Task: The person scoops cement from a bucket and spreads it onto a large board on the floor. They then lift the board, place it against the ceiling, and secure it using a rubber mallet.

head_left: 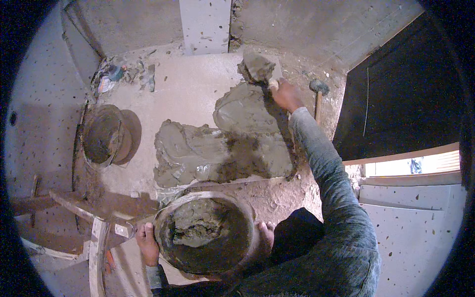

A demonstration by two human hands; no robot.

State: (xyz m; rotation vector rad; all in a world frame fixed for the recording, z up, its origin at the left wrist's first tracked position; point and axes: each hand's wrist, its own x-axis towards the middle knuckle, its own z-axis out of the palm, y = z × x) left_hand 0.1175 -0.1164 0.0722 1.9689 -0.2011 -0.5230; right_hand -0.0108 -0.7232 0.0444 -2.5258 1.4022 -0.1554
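My right hand (pixel 287 95) is closed round the handle of a trowel (pixel 258 66), whose blade carries wet grey mortar at the far right of a pale tile (pixel 188 86). Mortar (pixel 198 151) covers the tile's near part and runs up its right side in a thick, uneven layer. Close to my body stands a round bucket (pixel 247 210) with a heap of mortar (pixel 200 225) inside. My left hand (pixel 147 242) grips the bucket's rim at its left side, fingers partly hidden.
A mallet (pixel 319 89) lies right of my right hand. Another bucket (pixel 101 133) stands at the left. Rubble and scraps (pixel 116 74) gather in the far left corner. A wooden frame (pixel 96 257) is at the lower left, a dark panel (pixel 401 94) at the right.
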